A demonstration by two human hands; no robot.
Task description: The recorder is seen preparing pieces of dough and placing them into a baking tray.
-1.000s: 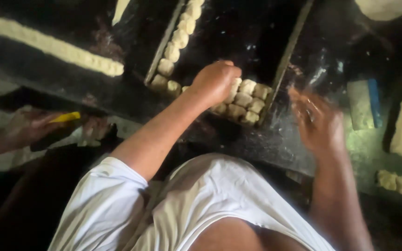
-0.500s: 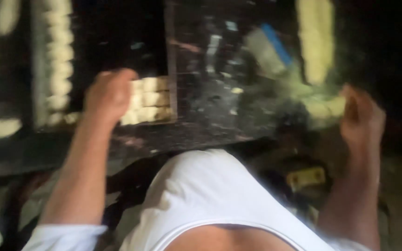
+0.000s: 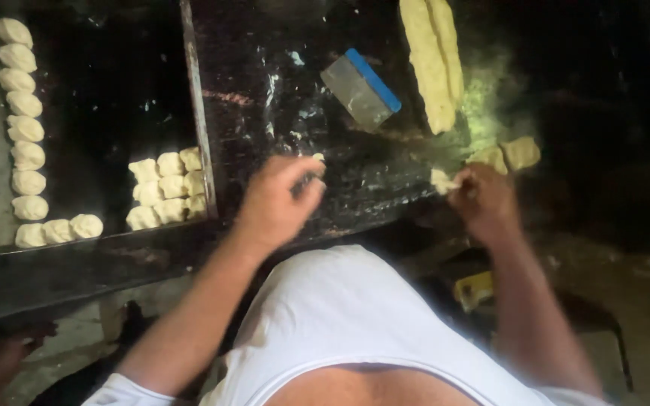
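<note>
My left hand (image 3: 280,199) hovers over the dark worktable (image 3: 280,90) just right of the metal tray (image 3: 198,113). Its fingers are curled, and a tiny pale bit (image 3: 317,157) shows at the fingertips; whether it is held is unclear. My right hand (image 3: 484,197) pinches a small dough piece (image 3: 441,180) at the table's front edge. A block of cut dough pieces (image 3: 167,188) sits in the tray's near right corner. A row of dough balls (image 3: 22,128) runs down its left side and along the front.
A metal scraper with a blue handle (image 3: 361,89) lies on the table. Behind it lies a long dough log (image 3: 432,60), with two cut chunks (image 3: 511,153) near my right hand. Another person's hand (image 3: 0,359) shows at bottom left. A yellow object (image 3: 475,289) sits below the table.
My left hand has left the block of dough in the tray and moved right over the table. My right hand now grips a small dough piece. The view has shifted.
</note>
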